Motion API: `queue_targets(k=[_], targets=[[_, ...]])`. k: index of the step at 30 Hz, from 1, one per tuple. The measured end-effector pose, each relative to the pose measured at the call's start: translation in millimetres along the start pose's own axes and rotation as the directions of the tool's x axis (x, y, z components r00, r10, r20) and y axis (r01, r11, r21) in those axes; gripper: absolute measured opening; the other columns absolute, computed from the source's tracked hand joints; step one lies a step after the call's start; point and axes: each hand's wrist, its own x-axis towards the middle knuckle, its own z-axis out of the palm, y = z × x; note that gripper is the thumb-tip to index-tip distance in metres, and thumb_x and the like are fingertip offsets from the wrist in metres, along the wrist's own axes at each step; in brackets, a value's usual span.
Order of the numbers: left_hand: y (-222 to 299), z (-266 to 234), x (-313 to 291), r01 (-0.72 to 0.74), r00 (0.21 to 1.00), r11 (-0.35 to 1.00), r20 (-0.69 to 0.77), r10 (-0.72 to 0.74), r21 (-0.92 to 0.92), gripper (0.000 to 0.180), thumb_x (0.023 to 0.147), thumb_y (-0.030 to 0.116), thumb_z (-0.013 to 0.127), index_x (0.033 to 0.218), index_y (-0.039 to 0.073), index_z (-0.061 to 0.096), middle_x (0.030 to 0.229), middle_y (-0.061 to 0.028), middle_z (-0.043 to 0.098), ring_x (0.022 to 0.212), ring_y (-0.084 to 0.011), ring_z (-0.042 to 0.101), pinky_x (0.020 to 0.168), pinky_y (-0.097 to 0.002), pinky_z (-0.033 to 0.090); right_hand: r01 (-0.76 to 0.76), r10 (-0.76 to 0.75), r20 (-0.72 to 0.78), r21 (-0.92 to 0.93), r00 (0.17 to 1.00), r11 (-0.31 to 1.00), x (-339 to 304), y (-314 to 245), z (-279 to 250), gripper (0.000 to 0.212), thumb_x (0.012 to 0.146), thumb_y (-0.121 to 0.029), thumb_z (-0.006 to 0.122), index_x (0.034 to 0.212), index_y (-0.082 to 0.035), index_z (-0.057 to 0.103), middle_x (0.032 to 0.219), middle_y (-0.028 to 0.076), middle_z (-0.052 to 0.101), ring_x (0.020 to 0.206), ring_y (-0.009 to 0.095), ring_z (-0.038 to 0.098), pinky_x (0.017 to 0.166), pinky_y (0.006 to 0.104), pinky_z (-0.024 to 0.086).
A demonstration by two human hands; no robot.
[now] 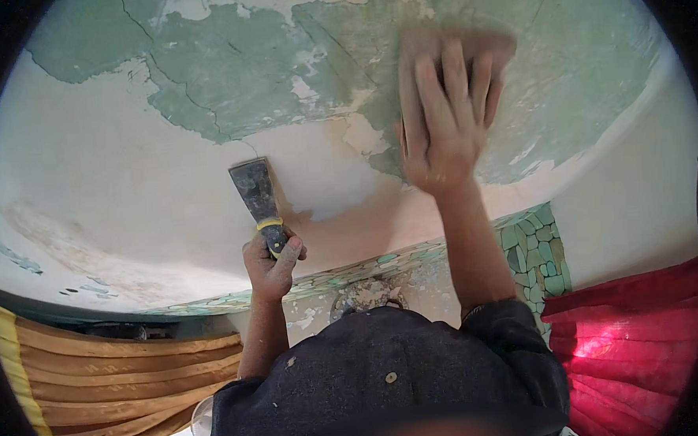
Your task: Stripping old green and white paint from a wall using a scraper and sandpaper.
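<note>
The right hand (447, 126) is smeared by blur and covers most of the pad (499, 46) beneath it, so the pad's outline and thickness are hard to make out; whether the fingers grip it or only press it I cannot tell. The left hand (273, 268) hides the lower handle of the scraper (256, 190). That scraper, just beyond the left hand, has a dark, scuffed, pale-smudged blade widening to a straight edge, and a yellow collar above the grip. The pad is dull pinkish brown, lying between the right hand and the wall's patchy green paint (578, 80). The left hand is wrapped round the handle, thumb along it, blade pointing away; the right reaches farther out, forearm extended, fingers splayed.
</note>
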Motion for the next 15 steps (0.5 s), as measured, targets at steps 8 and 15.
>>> queue_targets(k=[8, 15], targets=[[-3, -11, -4, 0.036, 0.999, 0.999, -0.026, -0.036, -0.011, 0.016, 0.086, 0.011, 0.068, 0.082, -0.002, 0.059, 0.064, -0.0066, 0.061, 0.056, -0.0128, 0.059, 0.055, -0.0273, 0.050, 0.016, 0.006, 0.204, -0.106, 0.979, 0.994, -176, 30, -1, 0.050, 0.091, -0.026, 0.053, 0.127, 0.009, 0.054, 0.145, 0.035, 0.036, 0.142, 0.055, 0.013, 0.113, 0.0641, 0.005], [-6, -5, -3, 0.054, 0.998, 0.998, 0.010, -0.054, -0.013, 0.016, 0.085, 0.011, 0.068, 0.082, -0.002, 0.060, 0.066, -0.0061, 0.060, 0.059, -0.0129, 0.059, 0.056, -0.0278, 0.050, 0.246, -0.243, 0.087, -0.034, 0.966, 0.969, 68, 14, -14, 0.049, 0.090, -0.031, 0.052, 0.126, 0.001, 0.060, 0.142, 0.029, 0.045, 0.138, 0.055, 0.025, 0.112, 0.0623, 0.012]])
